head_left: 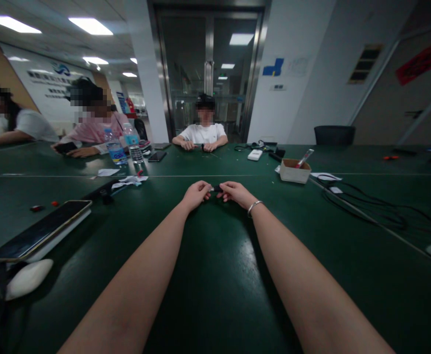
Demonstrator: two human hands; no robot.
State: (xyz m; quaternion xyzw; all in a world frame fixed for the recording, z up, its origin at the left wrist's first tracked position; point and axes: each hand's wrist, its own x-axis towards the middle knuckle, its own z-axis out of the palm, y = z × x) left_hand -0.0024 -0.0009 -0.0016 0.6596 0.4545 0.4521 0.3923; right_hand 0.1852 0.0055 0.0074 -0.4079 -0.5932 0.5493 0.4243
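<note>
Both arms reach forward over the dark green table (215,295). Between my hands is a small black object with a silvery end (215,189), too small to name for sure. The thumb and fingertips of my left hand (196,195) pinch its silvery left end. On the black right end, the fingers of my right hand (236,193) are closed. A silver bangle (254,208) circles my right wrist. Part of the object is hidden by the fingers.
Left are a phone on a white box (42,231), a white rounded item (30,279), crumpled paper (130,181) and bottles (115,147). A small box (295,172) and black cables (362,201) lie right. Several people sit across; the one opposite (204,132) handles something small.
</note>
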